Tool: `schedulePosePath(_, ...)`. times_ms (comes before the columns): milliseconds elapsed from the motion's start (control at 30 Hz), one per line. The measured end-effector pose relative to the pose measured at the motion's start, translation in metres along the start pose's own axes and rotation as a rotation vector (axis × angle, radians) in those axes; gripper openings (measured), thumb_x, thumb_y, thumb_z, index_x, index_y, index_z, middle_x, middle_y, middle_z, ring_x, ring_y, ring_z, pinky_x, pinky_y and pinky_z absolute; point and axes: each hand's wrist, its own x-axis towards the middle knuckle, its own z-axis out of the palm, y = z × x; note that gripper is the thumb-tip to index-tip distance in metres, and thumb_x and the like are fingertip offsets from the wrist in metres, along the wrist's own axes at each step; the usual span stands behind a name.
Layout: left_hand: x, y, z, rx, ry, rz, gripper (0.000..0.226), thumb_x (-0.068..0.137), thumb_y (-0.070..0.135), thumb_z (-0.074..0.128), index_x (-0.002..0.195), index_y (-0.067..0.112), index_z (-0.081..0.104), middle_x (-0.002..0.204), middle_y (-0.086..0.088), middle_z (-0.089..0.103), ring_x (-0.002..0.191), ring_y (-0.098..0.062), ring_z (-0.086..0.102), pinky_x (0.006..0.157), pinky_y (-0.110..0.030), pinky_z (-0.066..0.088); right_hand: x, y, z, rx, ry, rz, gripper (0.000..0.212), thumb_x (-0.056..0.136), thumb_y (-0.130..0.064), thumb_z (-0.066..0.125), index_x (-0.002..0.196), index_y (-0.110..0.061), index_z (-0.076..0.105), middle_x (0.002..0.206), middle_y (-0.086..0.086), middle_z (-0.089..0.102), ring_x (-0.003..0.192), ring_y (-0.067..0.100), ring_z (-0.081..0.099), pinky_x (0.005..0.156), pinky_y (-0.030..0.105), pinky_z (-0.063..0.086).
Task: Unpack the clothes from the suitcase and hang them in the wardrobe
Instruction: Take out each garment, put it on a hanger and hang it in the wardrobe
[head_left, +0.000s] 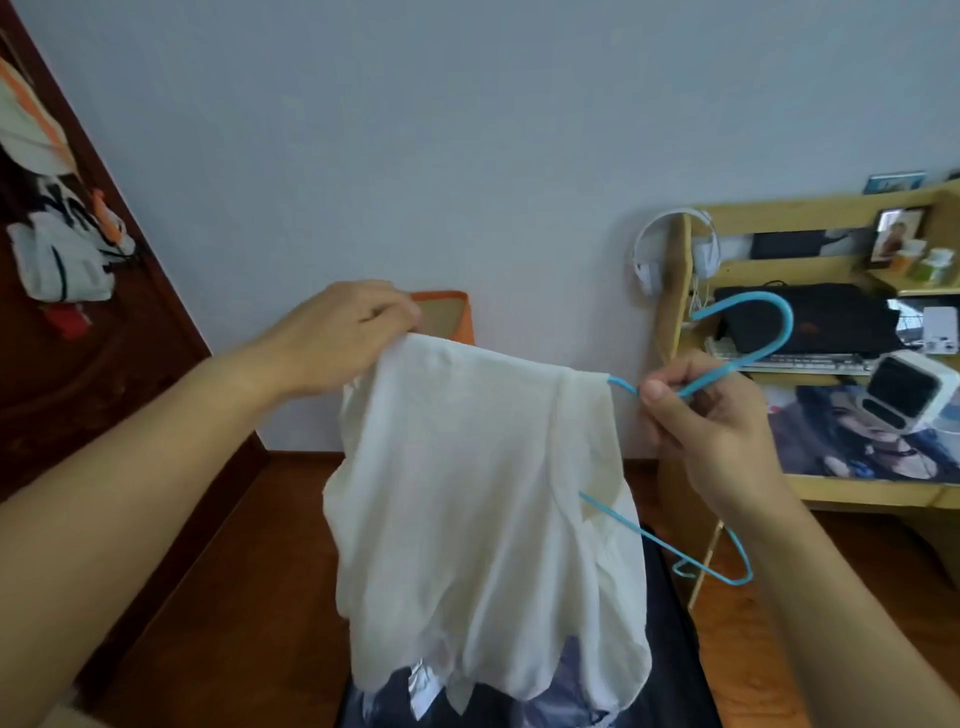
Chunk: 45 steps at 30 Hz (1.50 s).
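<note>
Head view: left hand pinches white garment shoulder, right hand grips blue hanger neck, likely threading hanger in.

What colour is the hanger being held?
Light blue hanger, gripped by the right hand; seen in the head view.

**Bare forearms, no sleeves in view**

Two forearms enter from the lower left and lower right of the frame, both uncovered to the frame edge. The left hand and right hand wear no gloves, rings or watch.
</note>
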Motion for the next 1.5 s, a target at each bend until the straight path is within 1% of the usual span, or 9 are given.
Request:
schedulePosePath(167, -0.006, 0.063, 0.045, 0.32, -0.086, 0.357, 0.043, 0.102, 0.053, 0.026, 0.092, 0.024, 0.056, 0.084, 0.008, 0.057, 0.087, -0.019, 0.056, 0.081, -0.04, 0.044, 0.021, -0.013, 0.013, -0.152, -0.108, -0.044, 0.019, 0.092, -0.01, 0.062, 0.075, -0.018, 0.06, 0.056, 0.009, 0.059, 0.053, 0.015, 0.05, 0.056, 0.029, 0.04)
schedulePosePath(333, 0.005, 0.072, 0.076, 0.244, 0.081, 0.301, 0.03, 0.106, 0.043, 0.035, 0.083, 0.024, 0.042, 0.077, 0.003, 0.055, 0.079, -0.032, 0.058, 0.071, -0.048, 0.048, 0.048, -0.014, 0.022, -0.456, -0.162, -0.103, 0.014, 0.092, -0.023, 0.065, 0.084, -0.014, 0.06, 0.064, 0.004, 0.062, 0.058, 0.014, 0.055, 0.059, 0.033, 0.046)
schedulePosePath(500, 0.006, 0.058, 0.082, 0.154, 0.273, 0.162, 0.035, 0.105, 0.043, 0.036, 0.086, 0.018, 0.052, 0.077, -0.007, 0.062, 0.081, -0.039, 0.06, 0.071, -0.043, 0.047, -0.011, 0.021, 0.046, -0.563, 0.382, -0.205, 0.019, 0.096, -0.034, 0.053, 0.091, -0.016, 0.057, 0.086, -0.006, 0.055, 0.08, 0.012, 0.049, 0.072, 0.029, 0.038)
schedulePosePath(667, 0.008, 0.058, 0.067, 0.121, 0.359, 0.215, 0.04, 0.098, 0.046, 0.038, 0.076, 0.014, 0.049, 0.056, 0.003, 0.04, 0.062, -0.032, 0.05, 0.062, -0.046, 0.047, -0.058, 0.072, 0.087, -0.373, -0.115, 0.173, 0.034, 0.091, -0.033, 0.064, 0.122, -0.022, 0.057, 0.112, -0.016, 0.06, 0.104, 0.001, 0.053, 0.09, 0.014, 0.038)
schedulePosePath(800, -0.006, 0.05, 0.057, 0.071, 0.408, 0.308, 0.029, 0.101, 0.025, 0.05, 0.074, 0.02, 0.042, 0.059, -0.005, 0.037, 0.065, -0.029, 0.043, 0.06, -0.039, 0.034, -0.054, 0.081, 0.061, -0.553, -0.37, -0.06, 0.021, 0.09, -0.037, 0.061, 0.098, -0.018, 0.061, 0.096, -0.015, 0.061, 0.099, 0.016, 0.057, 0.098, 0.037, 0.044)
schedulePosePath(900, -0.019, 0.004, 0.044, 0.111, 0.438, 0.218, 0.027, 0.102, 0.034, 0.045, 0.077, 0.027, 0.038, 0.057, -0.001, 0.038, 0.064, -0.037, 0.049, 0.058, -0.043, 0.041, -0.047, 0.085, 0.017, -0.734, -0.612, -0.182, 0.014, 0.086, -0.025, 0.065, 0.098, -0.025, 0.059, 0.086, -0.028, 0.054, 0.096, 0.006, 0.058, 0.116, 0.043, 0.026)
schedulePosePath(1100, -0.054, -0.062, 0.035, 0.269, 0.462, 0.332, 0.028, 0.105, 0.031, 0.043, 0.086, 0.015, 0.055, 0.063, -0.008, 0.052, 0.057, -0.039, 0.057, 0.053, -0.044, 0.049, -0.018, 0.076, -0.035, -1.225, -0.682, -0.52, 0.064, 0.066, 0.005, 0.072, 0.123, -0.022, 0.059, 0.118, -0.004, 0.066, 0.119, 0.026, 0.052, 0.114, 0.05, 0.031)
schedulePosePath(1300, -0.075, -0.096, 0.027, 0.426, 0.566, 0.372, 0.038, 0.105, 0.022, 0.044, 0.09, -0.005, 0.067, 0.067, -0.017, 0.062, 0.053, -0.038, 0.061, 0.05, -0.044, 0.053, -0.002, 0.043, -0.043, -1.207, -0.776, -0.686, 0.056, 0.076, 0.003, 0.073, 0.128, -0.014, 0.06, 0.115, 0.003, 0.068, 0.092, 0.022, 0.061, 0.08, 0.034, 0.053)
schedulePosePath(1500, -0.078, -0.084, 0.029, 0.218, 0.573, 0.322, 0.039, 0.103, 0.025, 0.042, 0.074, 0.001, 0.053, 0.061, 0.006, 0.033, 0.047, -0.024, 0.039, 0.052, -0.03, 0.037, 0.001, 0.038, -0.047, -1.085, -0.584, -0.422, 0.045, 0.091, -0.007, 0.065, 0.129, -0.023, 0.047, 0.11, 0.005, 0.071, 0.088, 0.026, 0.07, 0.071, 0.041, 0.059)
